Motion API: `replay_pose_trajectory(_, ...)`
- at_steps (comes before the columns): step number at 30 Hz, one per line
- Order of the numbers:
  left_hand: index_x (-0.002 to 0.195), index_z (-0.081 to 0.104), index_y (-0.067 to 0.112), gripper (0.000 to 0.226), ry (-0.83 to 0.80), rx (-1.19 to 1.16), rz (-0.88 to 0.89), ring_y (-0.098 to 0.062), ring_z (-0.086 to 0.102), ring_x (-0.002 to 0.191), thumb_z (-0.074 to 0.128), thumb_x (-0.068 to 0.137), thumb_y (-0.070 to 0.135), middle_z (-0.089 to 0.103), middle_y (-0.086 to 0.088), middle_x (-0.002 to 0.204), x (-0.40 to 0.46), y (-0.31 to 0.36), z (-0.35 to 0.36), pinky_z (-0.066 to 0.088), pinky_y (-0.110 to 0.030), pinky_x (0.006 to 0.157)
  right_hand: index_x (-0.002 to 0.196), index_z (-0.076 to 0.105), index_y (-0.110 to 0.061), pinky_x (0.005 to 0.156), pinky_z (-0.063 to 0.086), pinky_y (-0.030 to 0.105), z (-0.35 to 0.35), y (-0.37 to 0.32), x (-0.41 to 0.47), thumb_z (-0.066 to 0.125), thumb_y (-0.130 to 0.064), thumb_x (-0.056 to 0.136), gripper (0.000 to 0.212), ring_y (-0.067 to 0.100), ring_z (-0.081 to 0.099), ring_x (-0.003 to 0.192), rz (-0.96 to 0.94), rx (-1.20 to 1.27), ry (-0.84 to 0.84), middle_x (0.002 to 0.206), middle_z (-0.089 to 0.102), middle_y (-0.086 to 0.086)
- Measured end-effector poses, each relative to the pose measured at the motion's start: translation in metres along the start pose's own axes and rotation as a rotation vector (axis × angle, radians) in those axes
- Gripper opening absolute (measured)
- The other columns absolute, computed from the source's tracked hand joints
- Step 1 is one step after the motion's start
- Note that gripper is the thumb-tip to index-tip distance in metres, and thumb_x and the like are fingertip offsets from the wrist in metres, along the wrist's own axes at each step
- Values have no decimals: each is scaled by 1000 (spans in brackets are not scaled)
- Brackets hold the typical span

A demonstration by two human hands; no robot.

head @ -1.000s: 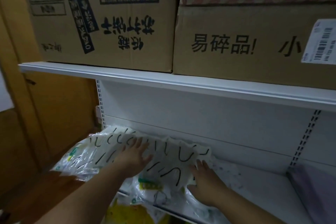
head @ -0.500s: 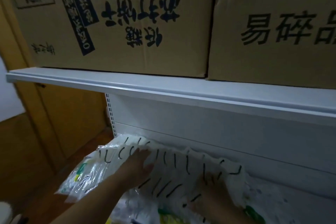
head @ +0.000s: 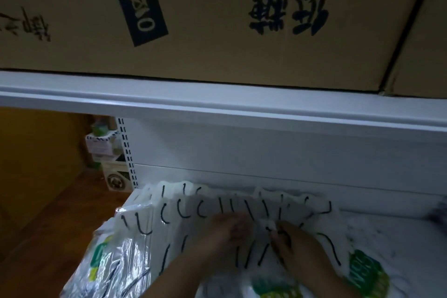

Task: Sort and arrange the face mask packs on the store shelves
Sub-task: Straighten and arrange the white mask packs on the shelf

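A fanned row of white plastic face mask packs (head: 217,210) lies on the lower white metal shelf (head: 399,237), against its back panel. Both hands rest on the packs, the left hand (head: 227,227) just beside the right hand (head: 297,244). On the upper white shelf (head: 217,101) above, two brown cardboard boxes (head: 217,19) stand side by side.
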State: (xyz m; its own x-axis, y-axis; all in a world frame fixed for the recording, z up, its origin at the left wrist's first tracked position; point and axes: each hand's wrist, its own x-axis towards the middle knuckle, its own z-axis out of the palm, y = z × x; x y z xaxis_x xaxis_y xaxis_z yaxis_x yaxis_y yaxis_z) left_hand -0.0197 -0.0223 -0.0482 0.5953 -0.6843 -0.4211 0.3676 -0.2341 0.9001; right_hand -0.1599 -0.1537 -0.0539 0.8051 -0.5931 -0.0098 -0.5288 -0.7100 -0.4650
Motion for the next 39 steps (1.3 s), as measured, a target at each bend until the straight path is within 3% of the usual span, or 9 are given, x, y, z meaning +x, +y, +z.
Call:
replay_pose_trajectory(5, 101, 69, 3, 40, -360, -184, -220, -33, 66, 90, 49, 90, 35, 69, -17, 100, -5, 3, -18, 53, -35, 74, 124, 46, -54, 80, 27, -6, 22, -59, -42, 49, -53, 90, 34, -15, 49, 105, -162, 90, 16, 126, 52, -33)
replay_pose_trajectory(8, 113, 70, 1, 33, -531, -301, -197, -33, 68, 102, 46, 95, 16, 69, -20, 113, -4, 2, -29, 57, -34, 75, 117, 43, -61, 101, 16, 1, 25, -77, -57, 48, -48, 89, 31, -15, 31, 128, -312, -70, 204, 128, 25, -51)
replay_pose_trajectory(11, 108, 69, 4, 38, -396, -265, -69, -21, 73, 79, 43, 85, -12, 76, -11, 90, -1, -5, -41, 55, -24, 57, 139, 35, -47, 110, 19, 8, 23, -76, -49, 51, -42, 94, 48, -10, 24, 137, -248, 172, -88, 144, 25, -37)
replay_pose_trajectory(15, 100, 63, 5, 44, -196, -285, 14, -20, 66, 49, 33, 81, -21, 69, -14, 62, -12, -2, -54, 49, -20, 41, 138, 24, -41, 112, 12, 8, 21, -41, -35, 52, -30, 96, 51, -2, 12, 142, -125, 237, 145, 147, 8, -25)
replay_pose_trajectory(23, 124, 46, 10, 62, -83, -383, 78, -16, 53, 32, 24, 81, -29, 57, -12, 44, -27, 0, -56, 36, -12, 29, 153, 0, -9, 120, 8, 37, 35, 28, -1, 30, -54, 98, 78, 30, 0, 148, 214, -332, -146, 160, -6, 13)
replay_pose_trajectory(27, 109, 64, -3, 59, -85, -446, 73, -34, 70, 78, 24, 75, -29, 72, -24, 88, -19, -3, -47, 55, -35, 63, 152, 16, -20, 117, 18, 27, 31, 28, 2, 32, -46, 100, 61, 17, 17, 146, 148, -247, -54, 160, 12, 2)
replay_pose_trajectory(31, 108, 64, -10, 56, -112, -449, 38, -41, 69, 89, 27, 70, -27, 68, -31, 101, -15, -7, -40, 58, -41, 63, 142, 39, -16, 105, 38, 24, 10, 11, -5, 19, -71, 89, 79, 13, 50, 125, 193, -50, 47, 139, 51, 0)
replay_pose_trajectory(34, 112, 63, -6, 47, -135, -466, 11, -40, 69, 92, 39, 73, -18, 68, -29, 106, -15, -11, -34, 58, -40, 62, 144, 35, -24, 108, 29, 16, 2, -17, -10, 37, -46, 99, 50, 8, 41, 132, 23, 81, 101, 147, 42, -7)
replay_pose_trajectory(39, 108, 72, 3, 43, -138, -499, 30, -28, 68, 104, 41, 97, 29, 68, -19, 115, -24, -8, -19, 58, -29, 68, 153, 10, -21, 118, 11, 33, 25, -72, -12, 38, -44, 97, 66, 15, 2, 148, -348, -180, -178, 161, 1, -2)
